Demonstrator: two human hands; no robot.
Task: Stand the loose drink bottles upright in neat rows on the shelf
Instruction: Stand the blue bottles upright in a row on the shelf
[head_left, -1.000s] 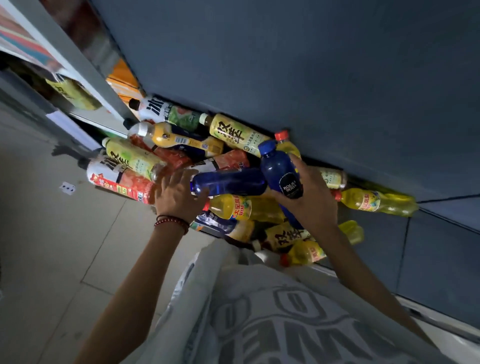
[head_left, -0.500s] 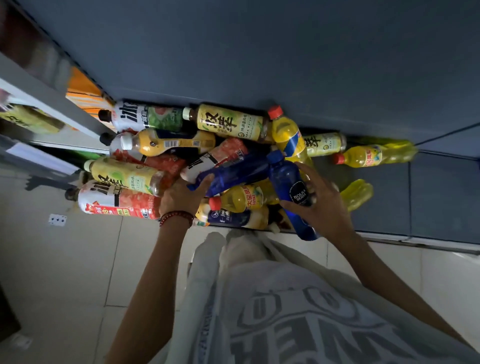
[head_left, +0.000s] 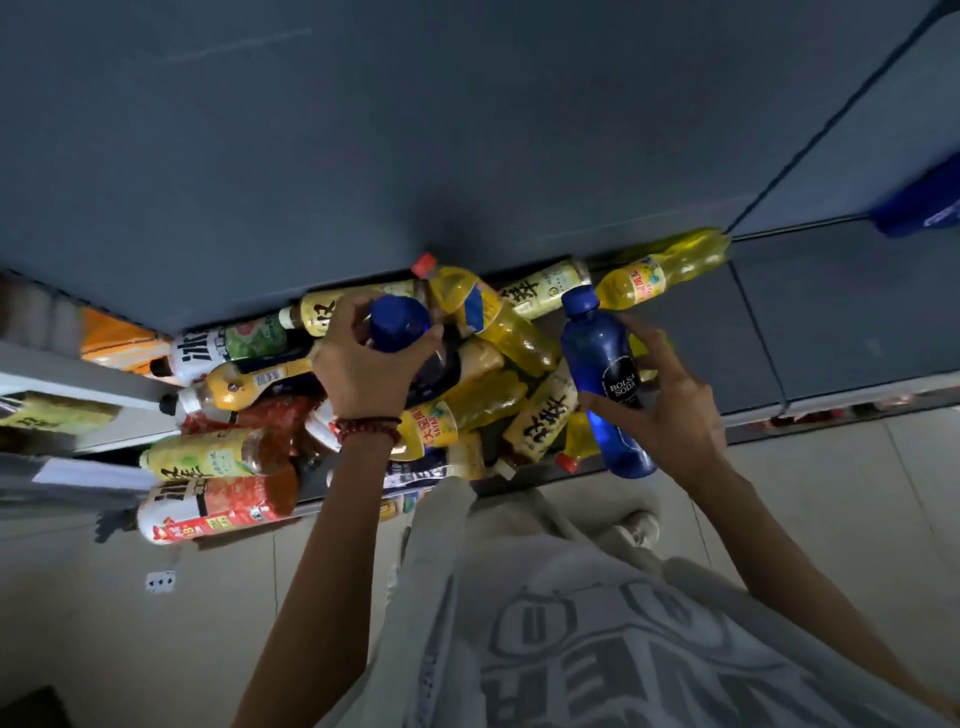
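drink bottles (head_left: 483, 389), yellow, red, blue plastic, lie heaped on dark shelf (head_left: 753, 332), none in rows. left hand (head_left: 363, 364) grips end of blue plastic bottle (head_left: 397, 322) over heap; right hand (head_left: 670, 415) clasps labelled blue soda bottle (head_left: 602, 374) at right. nearly all remains.

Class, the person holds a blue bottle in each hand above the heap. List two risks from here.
The left hand grips a blue bottle over the heap; a slip may set bottles rolling. The red-label bottle lies at the shelf's front edge and might fall to the floor.

On shelf (head_left: 831, 322) bottle pile (head_left: 511, 332); floor (head_left: 156, 654) before it.
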